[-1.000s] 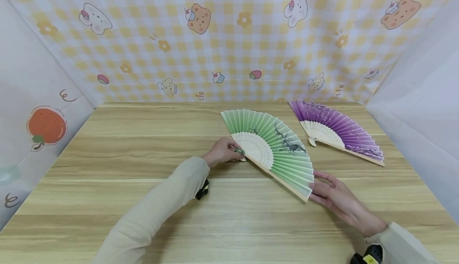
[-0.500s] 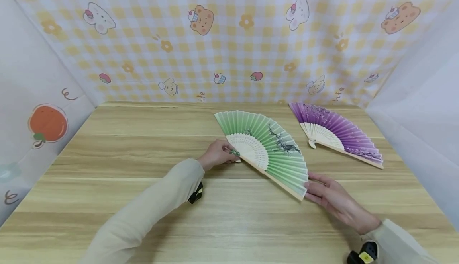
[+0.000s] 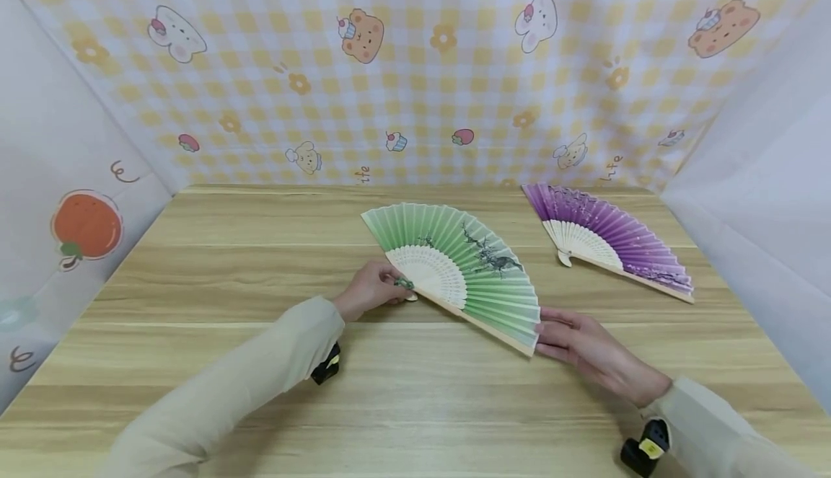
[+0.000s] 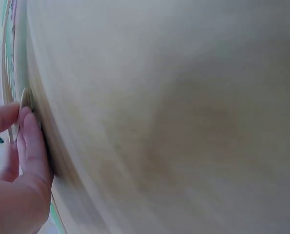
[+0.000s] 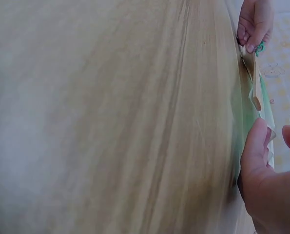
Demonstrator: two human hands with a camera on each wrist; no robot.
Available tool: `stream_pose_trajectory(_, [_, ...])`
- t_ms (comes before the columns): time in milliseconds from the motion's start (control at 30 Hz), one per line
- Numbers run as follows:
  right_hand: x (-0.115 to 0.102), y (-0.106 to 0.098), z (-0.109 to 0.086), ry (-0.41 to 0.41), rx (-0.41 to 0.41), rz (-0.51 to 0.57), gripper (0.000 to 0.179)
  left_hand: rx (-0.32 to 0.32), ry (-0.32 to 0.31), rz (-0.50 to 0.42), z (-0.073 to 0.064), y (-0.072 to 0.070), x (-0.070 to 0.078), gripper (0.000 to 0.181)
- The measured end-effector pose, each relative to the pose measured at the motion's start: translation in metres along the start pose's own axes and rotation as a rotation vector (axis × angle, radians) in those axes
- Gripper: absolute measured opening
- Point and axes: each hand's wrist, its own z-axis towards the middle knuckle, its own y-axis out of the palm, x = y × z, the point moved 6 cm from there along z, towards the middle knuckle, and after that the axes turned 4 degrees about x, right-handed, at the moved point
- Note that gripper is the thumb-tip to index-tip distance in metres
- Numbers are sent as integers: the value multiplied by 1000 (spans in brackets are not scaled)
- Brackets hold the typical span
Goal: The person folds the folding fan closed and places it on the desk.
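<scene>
The green fan has shifted left, left fingers pinching its pivot end, right fingers outstretched against its edge.

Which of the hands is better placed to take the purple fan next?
The right hand, I'd judge: it is nearer the purple fan, though it would first have to leave the outer edge of the green fan. The left hand is farther off, pinching the green fan near its pivot.
</scene>
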Motion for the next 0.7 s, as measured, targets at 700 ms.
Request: stream_pose_trajectory(700, [-6,12,18,-10,-45,-18,63,53,9,-48,-19,-14,-13,15])
